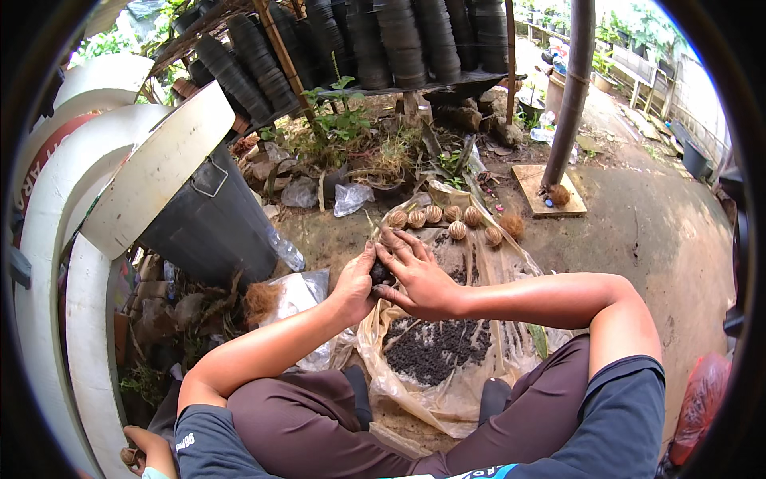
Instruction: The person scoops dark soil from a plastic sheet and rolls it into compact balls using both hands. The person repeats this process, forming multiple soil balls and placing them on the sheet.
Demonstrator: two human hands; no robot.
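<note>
A dark ball of soil (380, 273) sits between my two hands, partly hidden by the fingers. My left hand (356, 286) cups it from the left, with the thumb at its upper side. From the right, my right hand (422, 276) presses against it, fingers spread and thumb below. A thin green stem (371, 223) shows just above the fingertips. Beneath lies a translucent plastic sheet (413, 402) with loose black soil (440, 350) heaped on it. Several string-wrapped balls (457, 230) rest at the sheet's far end.
Brown fibre (262, 302) lies on a plastic bag (305, 293) to the left, near a black bin (209, 221). Another person's hand (146, 446) holds a small ball at lower left. A pole (571, 90) stands ahead right; stacked black pots (401, 45) fill a rack.
</note>
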